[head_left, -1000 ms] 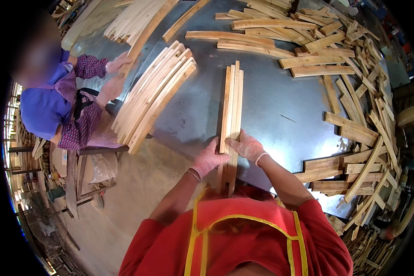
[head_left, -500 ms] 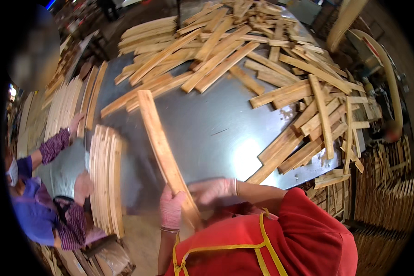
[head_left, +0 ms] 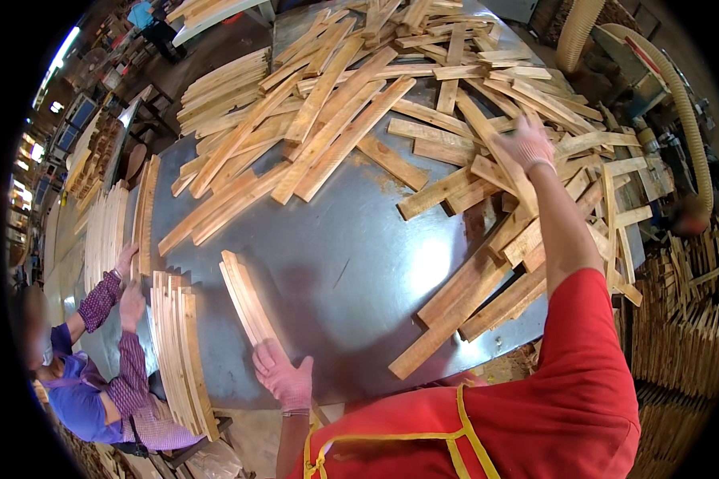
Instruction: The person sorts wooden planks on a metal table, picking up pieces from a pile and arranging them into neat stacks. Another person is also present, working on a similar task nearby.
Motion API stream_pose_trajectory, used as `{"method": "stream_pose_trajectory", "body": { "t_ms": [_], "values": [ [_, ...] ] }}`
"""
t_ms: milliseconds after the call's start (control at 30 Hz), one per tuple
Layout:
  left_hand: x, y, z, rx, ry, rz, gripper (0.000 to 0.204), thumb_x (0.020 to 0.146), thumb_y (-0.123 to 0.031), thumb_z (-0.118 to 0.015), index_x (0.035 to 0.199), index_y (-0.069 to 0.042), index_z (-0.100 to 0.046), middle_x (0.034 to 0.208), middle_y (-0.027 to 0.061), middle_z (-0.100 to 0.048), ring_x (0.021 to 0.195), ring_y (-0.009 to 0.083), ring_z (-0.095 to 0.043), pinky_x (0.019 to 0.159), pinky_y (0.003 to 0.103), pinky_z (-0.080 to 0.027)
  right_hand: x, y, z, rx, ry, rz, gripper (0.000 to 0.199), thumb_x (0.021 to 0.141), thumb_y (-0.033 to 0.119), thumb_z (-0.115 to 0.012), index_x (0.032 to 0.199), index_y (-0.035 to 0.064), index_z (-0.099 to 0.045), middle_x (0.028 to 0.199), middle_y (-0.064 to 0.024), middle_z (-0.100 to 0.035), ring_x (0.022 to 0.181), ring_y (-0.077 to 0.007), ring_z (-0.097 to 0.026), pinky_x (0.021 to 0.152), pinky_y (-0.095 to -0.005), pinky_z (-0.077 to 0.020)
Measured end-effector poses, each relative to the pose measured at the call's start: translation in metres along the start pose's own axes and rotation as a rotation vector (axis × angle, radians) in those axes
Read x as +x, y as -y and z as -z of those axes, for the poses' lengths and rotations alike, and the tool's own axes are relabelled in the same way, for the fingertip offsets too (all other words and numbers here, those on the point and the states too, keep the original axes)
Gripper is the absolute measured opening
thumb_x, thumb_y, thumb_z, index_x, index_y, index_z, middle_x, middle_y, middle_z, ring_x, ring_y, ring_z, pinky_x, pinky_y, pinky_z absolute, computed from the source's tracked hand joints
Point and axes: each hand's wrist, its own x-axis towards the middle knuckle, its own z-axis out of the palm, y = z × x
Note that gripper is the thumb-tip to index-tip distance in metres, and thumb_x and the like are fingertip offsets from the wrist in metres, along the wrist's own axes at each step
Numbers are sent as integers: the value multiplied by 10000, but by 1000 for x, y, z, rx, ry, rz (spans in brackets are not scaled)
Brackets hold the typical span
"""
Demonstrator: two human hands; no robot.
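Note:
My left hand (head_left: 284, 377), in a pink glove, lies over the near end of a few pale wooden slats (head_left: 246, 295) set side by side at the table's front edge. Its thumb stands apart from the fingers, and the palm hides part of the wood. With my right arm stretched out to the far right, my gloved right hand (head_left: 527, 145) has its fingers around a long wooden slat (head_left: 487, 132) on top of a loose pile. This slat slants toward me; the fingers partly cover it.
Jumbled slats (head_left: 351, 136) spread over the back and right of the metal table (head_left: 327, 231). At the left, a co-worker in blue (head_left: 96, 407) reaches along slat stacks, beside a neat bundle (head_left: 180, 343). A ribbed hose (head_left: 687, 128) curves at the far right.
My right hand has gone from beside my left hand to the right-hand pile, where the long slat has shifted. The slat at my left hand has been lowered to the table.

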Motion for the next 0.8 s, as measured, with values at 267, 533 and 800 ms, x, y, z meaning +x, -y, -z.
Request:
{"method": "stream_pose_trajectory", "body": {
  "t_ms": [267,533,800],
  "values": [
    [-13,25,-2,-376,62,331,992,784,-170,-808,1642,-103,-315,1541,267,-470,1331,470,-556,1118,479,-497,-120,10,-101,159,143,155,869,852,420,-763,1589,83,-447,1518,-239,-543,1379,-376,-562,1154,-486,-435],
    [3,78,-5,-230,107,176,883,843,-275,-800,1607,-158,-373,1492,211,-522,1242,411,-631,1062,482,-534,-389,113,-143,1269,797,4,950,896,-75,-627,1700,37,-135,1273,-133,-647,1020,-207,-672,879,-318,-563],
    [-10,125,-16,-567,188,154,910,898,-530,-738,1620,-136,-348,1597,178,-468,1337,385,-584,1118,475,-490,-513,250,-164,936,1357,655,666,953,267,-631,1550,35,-444,1309,-209,-702,1192,-345,-673,1050,-387,-517]
  ]
}}
